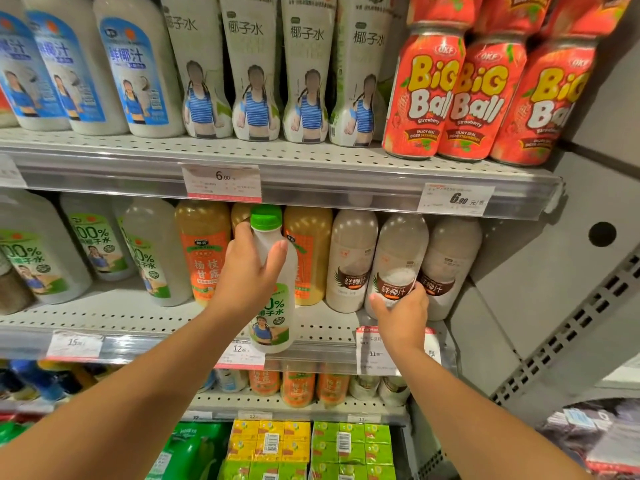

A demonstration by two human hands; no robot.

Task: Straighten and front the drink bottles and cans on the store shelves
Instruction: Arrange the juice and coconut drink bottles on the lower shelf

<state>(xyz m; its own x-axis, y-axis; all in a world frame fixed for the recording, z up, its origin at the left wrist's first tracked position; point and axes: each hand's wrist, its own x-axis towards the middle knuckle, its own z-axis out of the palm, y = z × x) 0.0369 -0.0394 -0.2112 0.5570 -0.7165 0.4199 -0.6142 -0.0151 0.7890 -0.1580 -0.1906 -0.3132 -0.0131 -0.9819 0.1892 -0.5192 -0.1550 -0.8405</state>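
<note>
Middle shelf is where it's at right now. The green-capped coconut water bottle (273,282) is out at the front lip of the middle shelf (121,317), in front of the orange mango bottles (202,251), and the left hand (247,275) has its fingers and thumb curled round the bottle's upper body. It looks out of place there, since its matching bottles (93,237) sit further left, so I'd guess it needs rehoming. The right hand (401,313) grips the lower part of the middle brown-label coconut milk bottle (398,258), label facing out, sitting a bit forward of its neighbours. The top shelf (311,157) looks mostly fronted already, though the Big Ball cans (460,98) are slightly skewed. Lower rows look untouched, so plenty's left.
</note>
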